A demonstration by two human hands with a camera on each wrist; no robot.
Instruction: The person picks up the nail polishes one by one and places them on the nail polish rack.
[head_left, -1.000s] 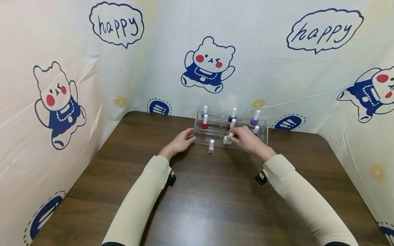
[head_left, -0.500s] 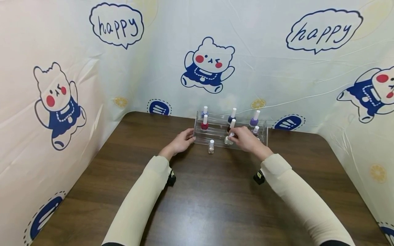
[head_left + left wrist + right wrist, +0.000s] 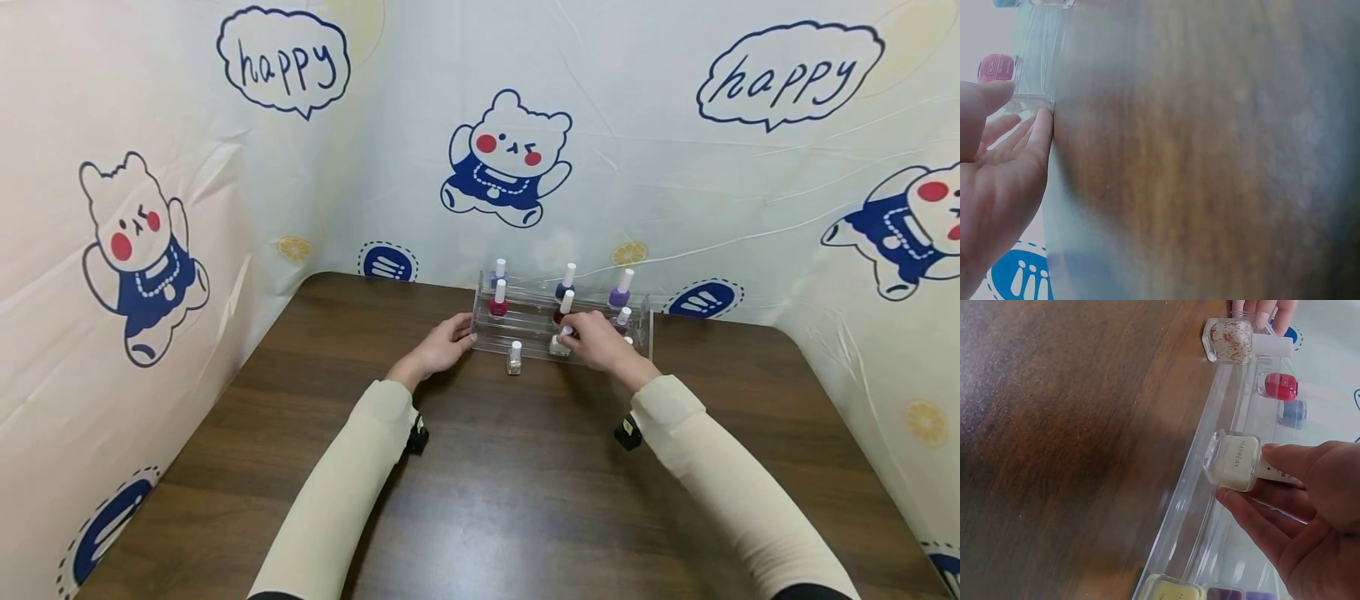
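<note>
My right hand (image 3: 596, 340) pinches the white cap of a pale cream nail polish bottle (image 3: 1235, 461) over the front step of a clear tiered display rack (image 3: 513, 335). In the right wrist view, its thumb and fingers lie round the cap. At the rack's left end, my left hand (image 3: 444, 343) grips the edge between thumb and fingers. A glitter nail polish bottle (image 3: 514, 360) stands before the rack. Higher steps carry a red bottle (image 3: 498, 302), a dark bottle partly behind my right hand, and blue (image 3: 499, 273), navy (image 3: 566, 285) and purple (image 3: 620, 292) bottles.
A yellow bottle (image 3: 1175, 591) and a dark purple bottle (image 3: 1225, 594) sit at the rack's right end, partly hidden from the head camera. The brown wooden table (image 3: 480, 467) reaches back to a printed cloth (image 3: 397, 167) hanging close behind the rack.
My right hand has moved slightly right with the cream bottle, which has gone from tilted to more upright on the front step. My left hand stays at the rack's left end.
</note>
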